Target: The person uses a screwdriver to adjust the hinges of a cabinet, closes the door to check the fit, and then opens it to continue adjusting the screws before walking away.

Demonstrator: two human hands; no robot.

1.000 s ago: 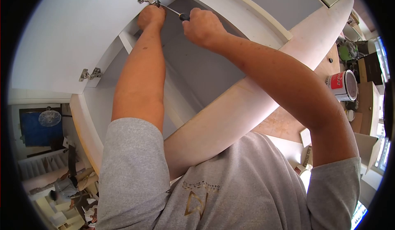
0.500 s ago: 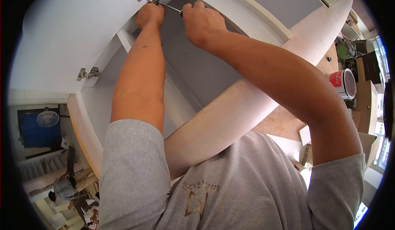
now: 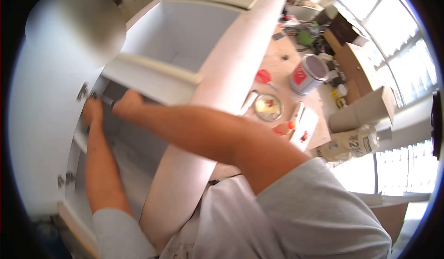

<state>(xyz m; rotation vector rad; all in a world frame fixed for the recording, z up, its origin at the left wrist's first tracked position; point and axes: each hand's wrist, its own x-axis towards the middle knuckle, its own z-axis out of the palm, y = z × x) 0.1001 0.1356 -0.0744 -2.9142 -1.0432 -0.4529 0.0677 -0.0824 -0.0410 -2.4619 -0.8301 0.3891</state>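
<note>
My right hand [image 3: 128, 104] is closed round the handle of a screwdriver [image 3: 107, 100], whose thin shaft points left toward the upper hinge [image 3: 82, 92]. Just beside that hinge, my left hand [image 3: 92, 110] is closed, its fingers curled at the inner edge of the cabinet; what they grip is hidden. The white cabinet door [image 3: 39, 138] stands swung out at the left. A second metal hinge [image 3: 67, 180] joins it lower down. Both forearms reach over the pale curved front panel [image 3: 222, 92] into the grey interior.
On the wooden board [image 3: 282, 46] at right stand a paint can [image 3: 306, 76], a round open container [image 3: 268, 107] and a red-capped bottle [image 3: 283, 128]. A printed plastic bag [image 3: 349, 144] lies beyond. An open upper compartment [image 3: 180, 32] lies above my hands.
The view has swung right, so the cabinet and both hands sit further left and the workboard items show. Both hands stay by the upper hinge, the screwdriver still in my right.
</note>
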